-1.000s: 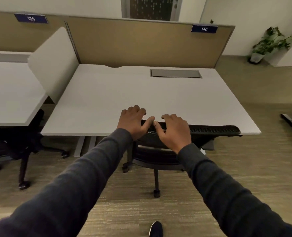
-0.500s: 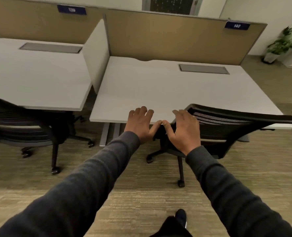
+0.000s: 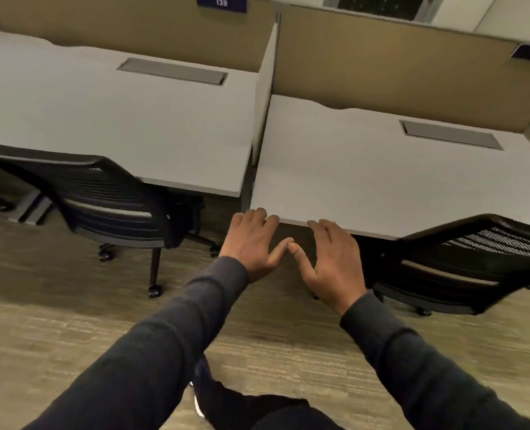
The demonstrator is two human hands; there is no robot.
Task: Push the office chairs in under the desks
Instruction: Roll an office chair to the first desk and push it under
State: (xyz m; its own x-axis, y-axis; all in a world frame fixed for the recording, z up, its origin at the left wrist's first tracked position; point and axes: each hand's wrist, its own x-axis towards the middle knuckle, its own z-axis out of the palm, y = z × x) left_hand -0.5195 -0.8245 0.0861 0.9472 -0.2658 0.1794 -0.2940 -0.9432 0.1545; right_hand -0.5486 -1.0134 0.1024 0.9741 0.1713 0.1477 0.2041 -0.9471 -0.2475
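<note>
Both hands have come off the right chair's backrest since the earlier frame, and the view has swung left, bringing the left desk point(image 3: 102, 119) fully into sight.

Landmark: the right desk point(image 3: 381, 181), pale grey, with a grey panel set in its top.

1. Left desk: just left of the landmark, parted from it by an upright divider point(image 3: 265, 88).
2. Left chair point(image 3: 108, 200): black, left of the landmark, backrest at the left desk's front edge, seat and castors out on the carpet.
3. Right chair point(image 3: 474, 262): black mesh, at the landmark's front right, backrest tilted, not fully beneath the top.
4. Left hand point(image 3: 251, 243) and right hand point(image 3: 332, 262): palms down, fingers spread, holding nothing, thumb tips almost touching, just before the landmark's front left corner.
</note>
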